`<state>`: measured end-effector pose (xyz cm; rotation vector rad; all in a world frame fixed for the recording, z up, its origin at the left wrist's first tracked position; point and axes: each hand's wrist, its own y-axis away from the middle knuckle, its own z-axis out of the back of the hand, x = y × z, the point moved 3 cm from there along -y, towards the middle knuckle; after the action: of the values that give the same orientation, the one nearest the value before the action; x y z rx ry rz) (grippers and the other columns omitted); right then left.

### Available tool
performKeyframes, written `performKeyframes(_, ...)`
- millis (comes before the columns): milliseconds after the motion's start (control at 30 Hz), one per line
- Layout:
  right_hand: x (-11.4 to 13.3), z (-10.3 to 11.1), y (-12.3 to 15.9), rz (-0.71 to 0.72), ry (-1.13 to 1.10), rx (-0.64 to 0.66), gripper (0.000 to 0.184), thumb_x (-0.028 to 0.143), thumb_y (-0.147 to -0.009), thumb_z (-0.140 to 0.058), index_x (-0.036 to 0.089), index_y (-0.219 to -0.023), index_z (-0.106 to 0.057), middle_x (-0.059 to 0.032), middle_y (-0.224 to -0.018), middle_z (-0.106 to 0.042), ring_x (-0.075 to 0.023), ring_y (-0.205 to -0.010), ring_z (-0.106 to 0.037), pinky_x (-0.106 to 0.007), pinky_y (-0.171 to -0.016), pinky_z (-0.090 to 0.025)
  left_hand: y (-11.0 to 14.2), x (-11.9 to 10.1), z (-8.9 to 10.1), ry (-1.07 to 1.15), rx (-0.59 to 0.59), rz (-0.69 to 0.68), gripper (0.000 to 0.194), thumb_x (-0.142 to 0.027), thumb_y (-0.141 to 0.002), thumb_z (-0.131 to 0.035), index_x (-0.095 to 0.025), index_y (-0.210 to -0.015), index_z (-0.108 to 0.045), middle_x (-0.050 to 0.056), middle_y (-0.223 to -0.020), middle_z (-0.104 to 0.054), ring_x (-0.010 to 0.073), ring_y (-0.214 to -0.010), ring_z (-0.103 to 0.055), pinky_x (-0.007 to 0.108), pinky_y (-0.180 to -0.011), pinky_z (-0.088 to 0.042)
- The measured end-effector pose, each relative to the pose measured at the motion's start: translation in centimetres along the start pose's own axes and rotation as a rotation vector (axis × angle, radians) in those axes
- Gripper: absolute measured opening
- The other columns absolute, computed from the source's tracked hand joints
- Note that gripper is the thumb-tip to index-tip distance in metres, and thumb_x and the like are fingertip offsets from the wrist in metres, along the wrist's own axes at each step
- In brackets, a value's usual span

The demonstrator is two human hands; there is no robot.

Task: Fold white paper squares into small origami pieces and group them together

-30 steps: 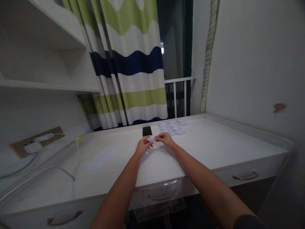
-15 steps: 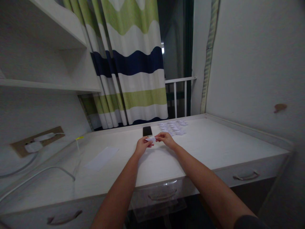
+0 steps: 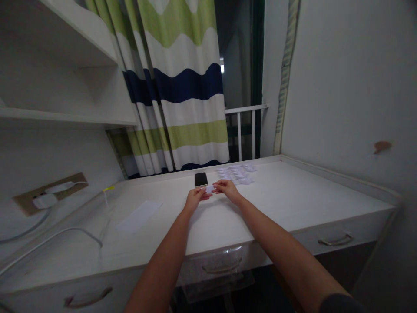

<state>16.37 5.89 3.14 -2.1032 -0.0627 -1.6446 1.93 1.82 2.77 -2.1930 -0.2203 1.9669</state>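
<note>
A small piece of white paper [image 3: 210,189] is stretched between my two hands, just above the desk. My left hand [image 3: 195,198] is closed on its left end, fingers partly hidden behind it. On the other end, my right hand [image 3: 227,190] pinches the paper between thumb and fingers. Just beyond my hands a dark phone [image 3: 201,179] lies flat. Several small folded white paper pieces [image 3: 239,174] lie in a cluster behind my right hand. To the left, flat white paper sheets [image 3: 139,216] rest on the desk.
The white desk [image 3: 293,191] has a raised back and right edge, with drawers below. A white cable [image 3: 74,229] curves across its left side near a wall socket with plugs [image 3: 45,201]. Behind hangs a striped curtain [image 3: 192,87]; a shelf [image 3: 65,117] juts out upper left.
The small paper has shifted slightly to the right and its angle has changed between my fingers. Both hands have moved only a little; the phone and the other papers stay put.
</note>
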Motion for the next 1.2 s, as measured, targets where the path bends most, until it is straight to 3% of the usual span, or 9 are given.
performKeyframes(333,-0.2,0.1,-0.1,0.060,-0.039,0.007,0.031,0.032,-0.053,-0.072,0.015,-0.076,-0.059,-0.0001,-0.064,-0.063,-0.0134,-0.063,-0.062,-0.031,-0.068,-0.050,0.0,-0.1,-0.2,0.044,0.042,-0.029,0.046,-0.047,-0.061,-0.064,-0.008,-0.085,-0.063,0.013,-0.087,-0.067,0.0223,-0.080,-0.063,0.035,-0.077,-0.048)
performKeyframes(467,-0.2,-0.1,-0.1,0.113,0.016,0.020,0.033,0.030,-0.053,-0.071,0.016,-0.079,-0.058,0.0008,-0.064,-0.061,-0.0128,-0.062,-0.060,-0.030,-0.066,-0.049,0.4,-0.3,-0.4,-0.033,0.064,-0.024,0.046,-0.048,-0.056,-0.066,-0.010,-0.082,-0.065,0.012,-0.091,-0.066,0.0233,-0.081,-0.063,0.033,-0.070,-0.049)
performKeyframes(667,-0.1,-0.4,-0.1,0.167,0.119,0.079,0.030,0.025,-0.053,-0.069,0.016,-0.080,-0.058,-0.0007,-0.072,-0.062,-0.0117,-0.063,-0.058,-0.028,-0.064,-0.047,0.4,-0.2,-0.3,-0.158,0.050,-0.029,0.037,-0.038,-0.052,-0.072,-0.013,-0.078,-0.064,0.009,-0.080,-0.067,0.0189,-0.071,-0.062,0.027,-0.059,-0.048)
performKeyframes(833,0.0,-0.7,0.1,0.175,0.145,0.127,0.030,0.024,-0.055,-0.067,0.016,-0.082,-0.058,-0.0021,-0.077,-0.063,-0.0119,-0.065,-0.058,-0.028,-0.064,-0.047,0.1,0.1,-0.2,-0.123,0.034,-0.050,0.036,-0.029,-0.050,-0.072,-0.014,-0.080,-0.059,0.007,-0.086,-0.065,0.0161,-0.068,-0.062,0.028,-0.059,-0.049)
performKeyframes(1200,-0.2,-1.0,0.2,0.158,0.173,0.169,0.029,0.018,-0.054,-0.065,0.015,-0.083,-0.060,-0.0022,-0.077,-0.063,-0.0114,-0.062,-0.057,-0.028,-0.061,-0.048,0.1,0.2,-0.2,-0.127,0.000,-0.085,0.038,-0.030,-0.050,-0.073,-0.014,-0.080,-0.055,0.008,-0.092,-0.062,0.0172,-0.073,-0.061,0.031,-0.061,-0.051)
